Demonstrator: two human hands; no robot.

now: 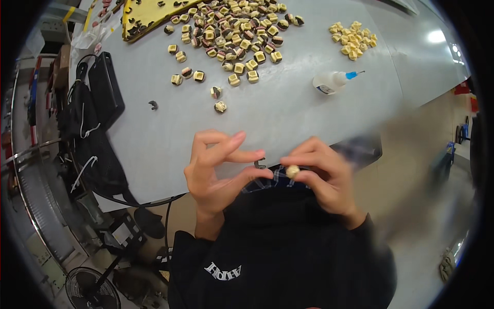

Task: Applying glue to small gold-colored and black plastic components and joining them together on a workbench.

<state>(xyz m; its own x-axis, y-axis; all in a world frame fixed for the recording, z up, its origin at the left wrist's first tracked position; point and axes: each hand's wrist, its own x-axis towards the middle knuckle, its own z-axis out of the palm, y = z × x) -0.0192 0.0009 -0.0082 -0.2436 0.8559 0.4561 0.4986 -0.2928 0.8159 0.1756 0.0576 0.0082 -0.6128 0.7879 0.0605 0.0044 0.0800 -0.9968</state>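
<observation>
At the table's near edge, my left hand (208,170) pinches a small dark C-shaped piece (260,164) between thumb and finger. Just right of it, my right hand (327,172) grips a small cream-coloured rounded piece (292,171) by thumb and fingertips. The two pieces are close but apart. Beyond my hands lies a cream-and-dark piece (220,107), with another just behind it. A loose dark curved piece (153,105) rests to the left. Farther back spreads a large pile of small cream, dark and pink pieces (236,38), many with square hollows.
A white squeeze bottle (329,82) with a blue needle tip lies at the right. Behind it is a small heap of cream pieces (353,39). A yellow tray (146,20) holding dark pieces sits far left. A black box with cables (106,87) lines the left edge.
</observation>
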